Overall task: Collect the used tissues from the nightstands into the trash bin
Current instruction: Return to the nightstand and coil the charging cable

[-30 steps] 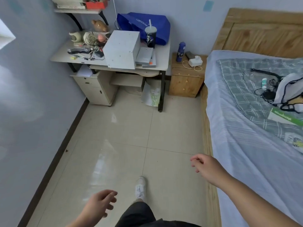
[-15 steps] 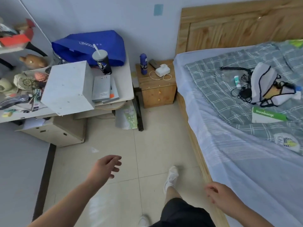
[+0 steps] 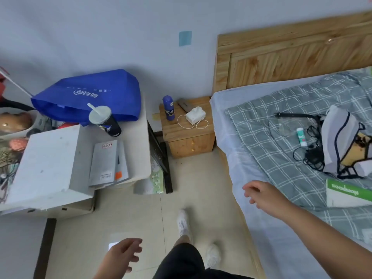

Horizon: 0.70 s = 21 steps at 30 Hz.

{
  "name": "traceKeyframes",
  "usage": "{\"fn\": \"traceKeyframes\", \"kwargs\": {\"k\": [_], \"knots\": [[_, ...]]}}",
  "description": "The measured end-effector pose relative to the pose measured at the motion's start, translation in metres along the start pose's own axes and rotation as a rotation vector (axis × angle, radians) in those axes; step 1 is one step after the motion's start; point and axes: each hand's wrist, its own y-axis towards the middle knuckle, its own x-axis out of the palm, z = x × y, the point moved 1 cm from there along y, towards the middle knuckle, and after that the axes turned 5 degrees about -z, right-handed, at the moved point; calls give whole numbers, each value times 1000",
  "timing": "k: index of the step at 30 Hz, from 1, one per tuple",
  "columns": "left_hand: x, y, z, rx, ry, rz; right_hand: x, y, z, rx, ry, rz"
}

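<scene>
A wooden nightstand [image 3: 189,144] stands between the desk and the bed, against the wall. On its top lie a white tissue box [image 3: 195,115] with a white cord looped round it, a blue bottle [image 3: 168,107] and a dark flat object [image 3: 184,104]. I can make out no loose tissues on it and no trash bin anywhere. My left hand [image 3: 122,253] hangs low over the floor, fingers loosely spread, holding nothing. My right hand [image 3: 263,195] is raised beside the bed's edge, fingers relaxed and empty, well short of the nightstand.
A cluttered desk [image 3: 141,150] at the left carries a blue bag [image 3: 88,95], a lidded cup with a straw [image 3: 104,120], a white box [image 3: 46,164] and booklets. The bed [image 3: 261,178] at the right holds cables, a bag and a green box [image 3: 348,195]. Tiled floor runs between them.
I have walked closer to the nightstand, which now looks larger and nearer. My right hand has risen from low by the bed frame to beside the mattress; my left hand has dropped lower.
</scene>
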Motion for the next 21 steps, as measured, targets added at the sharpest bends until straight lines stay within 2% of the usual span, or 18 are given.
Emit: {"fn": "traceKeyframes", "kwargs": {"k": [4, 11, 16, 21], "knots": [[-1, 53, 66, 40, 23, -39, -31, 58, -35, 0, 29, 39], [1, 134, 224, 185, 63, -187, -60, 117, -60, 111, 31, 19], [-8, 190, 315, 221, 86, -157, -81, 153, -62, 200, 27, -16], [-1, 253, 376, 196, 118, -124, -116, 227, -62, 243, 38, -48]]}}
